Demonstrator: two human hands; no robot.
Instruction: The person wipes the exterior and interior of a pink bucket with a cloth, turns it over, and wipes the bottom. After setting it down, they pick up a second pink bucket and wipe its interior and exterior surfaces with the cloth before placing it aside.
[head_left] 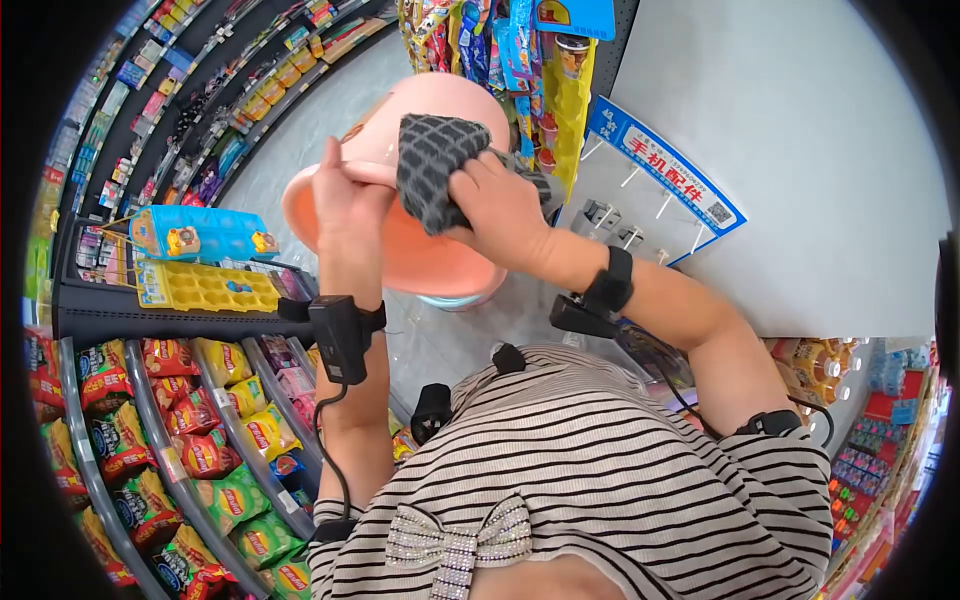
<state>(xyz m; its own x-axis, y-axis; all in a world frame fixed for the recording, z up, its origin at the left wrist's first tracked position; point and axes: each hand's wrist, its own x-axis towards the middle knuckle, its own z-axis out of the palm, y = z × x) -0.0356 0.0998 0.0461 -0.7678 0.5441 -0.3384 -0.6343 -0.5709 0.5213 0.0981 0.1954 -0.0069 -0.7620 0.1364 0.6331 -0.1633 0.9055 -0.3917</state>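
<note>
A pink plastic bucket [440,95] is held tilted in front of me, with its wide rim and inner side turned toward me. My left hand [348,200] is closed on the rim, the thumb pointing up along the outside. In my right hand [505,215] is a bunched dark grey checked cloth [435,165], pressed against the bucket's outer wall near the rim. The cloth hides part of the bucket and some of my right fingertips. Beneath the bucket, a light blue edge [455,301] of something else shows; most of it is hidden.
Snack bags [205,455] fill sloped racks at the lower left. Blue and yellow toy trays [205,285] stand on a shelf above them. Hanging packets [500,45] are close behind the bucket. A blue-edged sign [670,175] and hooks stick out at the right.
</note>
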